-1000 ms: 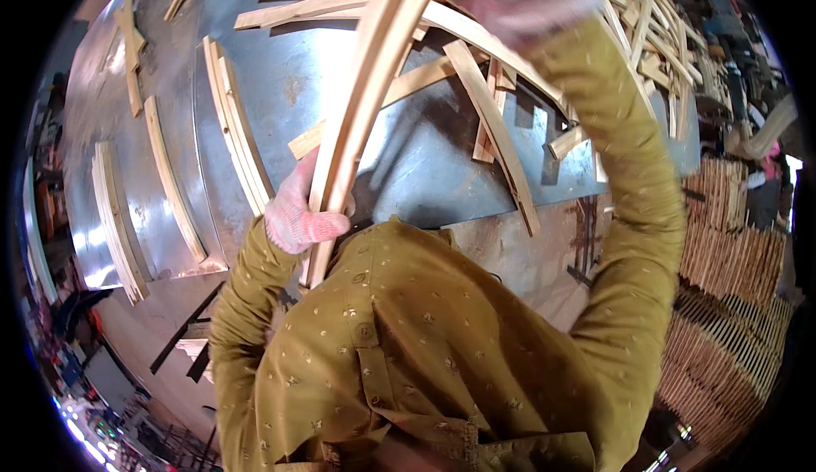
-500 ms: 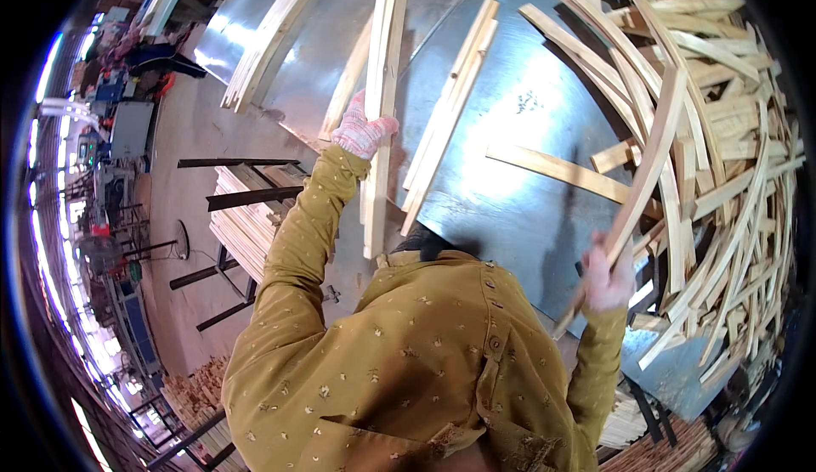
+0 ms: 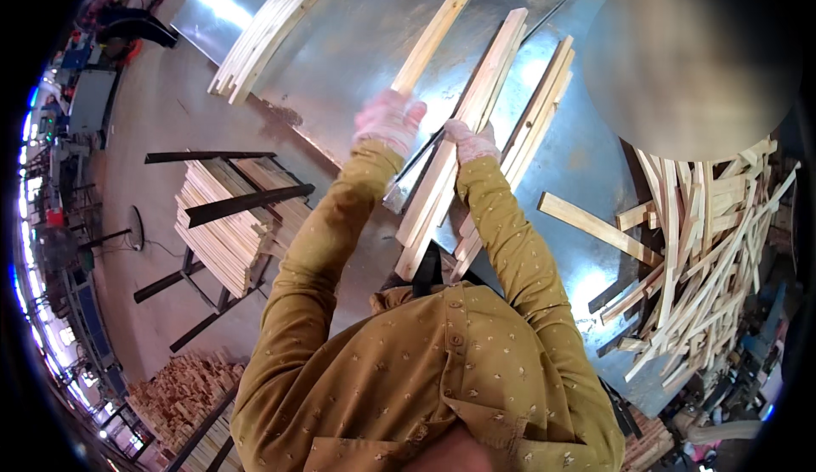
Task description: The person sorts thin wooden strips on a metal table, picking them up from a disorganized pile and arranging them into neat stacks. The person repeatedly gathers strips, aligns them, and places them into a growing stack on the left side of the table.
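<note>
My right hand [image 3: 473, 141], in a pale glove, grips a bundle of long wooden strips [image 3: 486, 90] that lies slanted over the metal table, its near ends by my body. Left of it, my gloved left hand [image 3: 389, 124] is smeared by motion at the near end of a single wooden strip [image 3: 435, 32]; whether its fingers hold that strip cannot be made out. Another pair of strips [image 3: 537, 111] lies just right of my right hand.
The metal table [image 3: 340, 73] carries curved strips [image 3: 276, 26] at the far left, a loose short piece [image 3: 595, 227] and a tangled heap of strips [image 3: 705, 251] at right. A blurred disc hides the upper right. Left stands a rack [image 3: 225, 204] of stacked strips.
My right hand has come from the heap on the right, where it held a curved strip, to the bundle. My left hand has let go of the bundle and moved left. The view has shifted.
</note>
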`<state>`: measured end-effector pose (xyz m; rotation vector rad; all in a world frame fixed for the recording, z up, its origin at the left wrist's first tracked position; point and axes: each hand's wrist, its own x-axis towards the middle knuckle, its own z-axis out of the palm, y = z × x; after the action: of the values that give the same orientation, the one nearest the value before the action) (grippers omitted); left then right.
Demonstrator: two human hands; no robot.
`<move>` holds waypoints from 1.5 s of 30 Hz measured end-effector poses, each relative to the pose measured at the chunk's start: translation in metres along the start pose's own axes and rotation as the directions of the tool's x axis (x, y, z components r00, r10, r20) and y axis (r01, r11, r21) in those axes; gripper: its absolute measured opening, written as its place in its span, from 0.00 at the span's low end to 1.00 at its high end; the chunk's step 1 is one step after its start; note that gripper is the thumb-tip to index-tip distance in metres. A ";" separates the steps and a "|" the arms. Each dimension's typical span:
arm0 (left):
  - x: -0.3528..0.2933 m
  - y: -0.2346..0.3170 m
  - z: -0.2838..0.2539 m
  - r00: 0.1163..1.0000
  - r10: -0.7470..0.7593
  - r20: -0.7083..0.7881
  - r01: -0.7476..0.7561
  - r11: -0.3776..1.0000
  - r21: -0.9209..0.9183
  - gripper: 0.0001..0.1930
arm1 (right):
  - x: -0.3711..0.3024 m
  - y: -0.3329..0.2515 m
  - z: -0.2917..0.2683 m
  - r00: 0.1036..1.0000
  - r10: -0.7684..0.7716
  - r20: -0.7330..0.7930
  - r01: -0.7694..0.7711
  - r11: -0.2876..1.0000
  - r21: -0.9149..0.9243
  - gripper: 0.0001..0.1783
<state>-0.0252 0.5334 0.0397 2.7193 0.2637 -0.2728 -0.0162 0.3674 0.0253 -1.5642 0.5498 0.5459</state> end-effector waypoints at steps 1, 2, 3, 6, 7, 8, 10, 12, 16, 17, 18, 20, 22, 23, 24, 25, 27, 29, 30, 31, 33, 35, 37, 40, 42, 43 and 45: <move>0.001 -0.006 -0.006 0.989 -0.059 -0.132 0.071 0.994 0.088 0.34 | 0.009 0.005 0.002 0.999 -0.021 -0.038 0.021 1.000 -0.017 0.60; 0.014 -0.018 0.005 0.989 -0.145 0.013 0.142 0.983 0.113 0.35 | 0.023 0.012 0.002 0.996 -0.043 -0.075 0.040 0.999 -0.036 0.59; 0.020 -0.028 0.005 0.988 -0.132 0.076 0.124 0.986 0.108 0.34 | 0.031 0.010 0.006 0.992 -0.073 -0.103 0.068 0.996 -0.051 0.59; 0.036 -0.067 0.012 0.967 -0.078 0.242 0.108 0.988 -0.113 0.30 | 0.030 -0.004 0.019 0.983 0.007 -0.183 -0.037 0.986 -0.162 0.63; 0.044 -0.092 0.016 0.963 -0.038 0.267 0.124 0.941 -0.314 0.29 | 0.023 -0.016 0.024 0.980 0.027 -0.196 -0.065 0.979 -0.193 0.64; 0.053 -0.109 0.015 0.960 0.017 0.279 0.130 0.857 -0.499 0.28 | 0.025 -0.021 0.030 0.982 0.009 -0.188 -0.051 0.975 -0.217 0.66; 0.049 -0.124 0.013 0.975 -0.042 0.218 0.170 0.775 -0.608 0.28 | 0.026 -0.040 0.053 0.980 0.049 -0.194 -0.106 0.950 -0.294 0.64; 0.043 -0.125 -0.001 0.972 -0.010 0.235 0.129 0.858 -0.498 0.31 | 0.010 -0.078 0.074 0.978 0.195 -0.074 -0.209 0.902 -0.377 0.61; 0.036 -0.087 -0.026 0.935 0.069 0.349 -0.029 0.993 -0.118 0.46 | 0.059 -0.054 0.083 0.969 0.216 0.124 -0.073 0.723 -0.687 0.49; 0.031 -0.080 -0.019 0.941 0.038 0.337 0.000 0.994 -0.112 0.49 | 0.063 -0.056 0.084 0.939 0.280 0.198 -0.052 0.686 -0.726 0.45; 0.022 -0.048 -0.035 0.889 -0.097 0.447 0.057 0.993 0.103 0.55 | 0.045 -0.065 0.078 0.940 0.282 0.192 -0.092 0.752 -0.653 0.43; 0.015 -0.049 -0.015 0.922 -0.152 0.357 0.121 0.987 0.107 0.56 | 0.038 -0.063 0.067 0.934 0.264 0.239 -0.077 0.805 -0.588 0.39; 0.013 -0.050 -0.008 0.933 -0.214 0.290 0.207 0.977 0.057 0.56 | 0.023 -0.039 0.050 0.974 -0.006 0.227 0.093 0.921 -0.377 0.33; 0.011 -0.062 0.000 0.922 -0.148 0.357 0.238 0.946 -0.221 0.53 | 0.009 -0.024 0.039 0.967 -0.134 0.218 0.191 0.945 -0.267 0.31; 0.009 -0.086 0.012 0.925 -0.094 0.369 0.277 0.830 -0.483 0.50 | 0.007 -0.011 0.013 0.929 -0.170 0.328 0.166 0.985 0.038 0.30; 0.002 -0.108 0.013 0.939 -0.039 0.341 0.283 0.653 -0.703 0.47 | -0.012 -0.007 0.006 0.922 -0.306 0.237 0.283 0.951 0.127 0.28; -0.036 -0.099 0.005 0.967 0.060 0.247 0.239 0.125 -0.963 0.41 | -0.003 0.031 -0.043 0.861 -0.482 0.166 0.426 0.859 0.285 0.27; -0.079 -0.097 -0.044 0.997 0.046 0.067 0.062 0.107 -0.992 0.38 | -0.019 0.024 -0.061 0.947 -0.321 0.033 0.286 0.883 0.373 0.29; -0.104 -0.099 -0.073 1.000 -0.012 0.017 0.019 0.134 -0.991 0.37 | -0.042 0.021 -0.052 0.913 -0.407 -0.008 0.395 0.882 0.256 0.28; -0.125 -0.127 -0.086 0.992 -0.078 -0.101 -0.071 0.312 -0.947 0.37 | -0.056 0.014 -0.036 0.870 -0.492 -0.032 0.491 0.859 0.146 0.27; -0.175 -0.161 -0.113 0.939 -0.274 -0.210 -0.176 0.143 -0.974 0.39 | -0.079 0.012 -0.021 0.879 -0.476 -0.021 0.476 0.879 0.037 0.28; -0.222 -0.237 -0.117 0.804 -0.487 -0.341 -0.328 0.116 -0.938 0.31 | -0.099 0.013 -0.004 0.867 -0.497 0.038 0.497 0.867 0.003 0.28; -0.256 -0.326 -0.100 0.480 -0.703 -0.524 -0.148 0.524 -0.839 0.36 | -0.106 0.023 0.013 0.830 -0.554 0.069 0.556 0.831 -0.008 0.27; -0.291 -0.425 -0.097 0.162 -0.868 -0.470 0.534 0.478 -0.698 0.42 | -0.118 0.023 0.049 0.830 -0.554 0.059 0.556 0.820 -0.134 0.27; -0.280 -0.474 -0.086 0.004 -0.954 -0.301 0.743 0.204 -0.638 0.43 | -0.125 0.029 0.080 0.852 -0.520 0.063 0.524 0.840 -0.140 0.27; -0.271 -0.497 -0.079 -0.079 -0.972 -0.221 0.818 0.064 -0.572 0.43 | -0.130 0.033 0.098 0.863 -0.502 0.055 0.504 0.851 -0.146 0.27; -0.261 -0.567 -0.017 -0.004 -0.974 -0.228 0.867 0.111 -0.487 0.44 | -0.134 0.050 0.137 0.856 -0.497 0.146 0.517 0.834 -0.192 0.28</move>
<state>-0.3995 1.0156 -0.0922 1.7859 2.2046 0.1862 -0.1536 0.5045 0.0643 -1.8055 -0.0161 0.2696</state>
